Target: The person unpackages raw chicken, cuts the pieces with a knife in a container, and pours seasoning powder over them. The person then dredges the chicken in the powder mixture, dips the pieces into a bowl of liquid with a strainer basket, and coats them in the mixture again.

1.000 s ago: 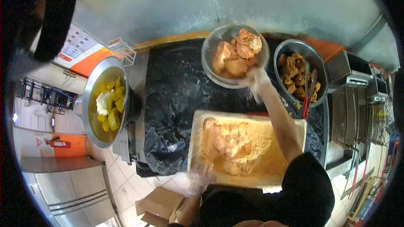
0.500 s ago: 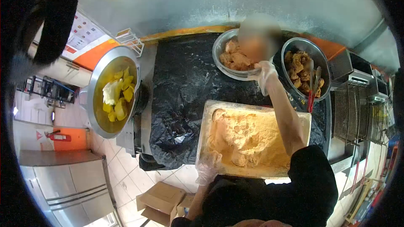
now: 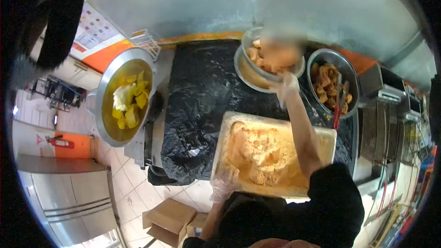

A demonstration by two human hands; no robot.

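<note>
The rim of the upper bowl (image 3: 251, 36), in which pale meat pieces (image 3: 258, 59) are heaped, is gripped by the gloved right hand (image 3: 288, 86). It is held partly over a lower bowl (image 3: 238, 71) at the back of the black sheet (image 3: 197, 96). The flour tray's (image 3: 222, 143) near left corner is met by the gloved left hand (image 3: 223, 186); whether those fingers are closed cannot be told.

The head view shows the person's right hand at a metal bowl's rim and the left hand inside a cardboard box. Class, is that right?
No: the head view shows the left hand at the near left corner of the tray, not inside the cardboard box. The right hand is at the metal bowl's rim, as stated.
</note>
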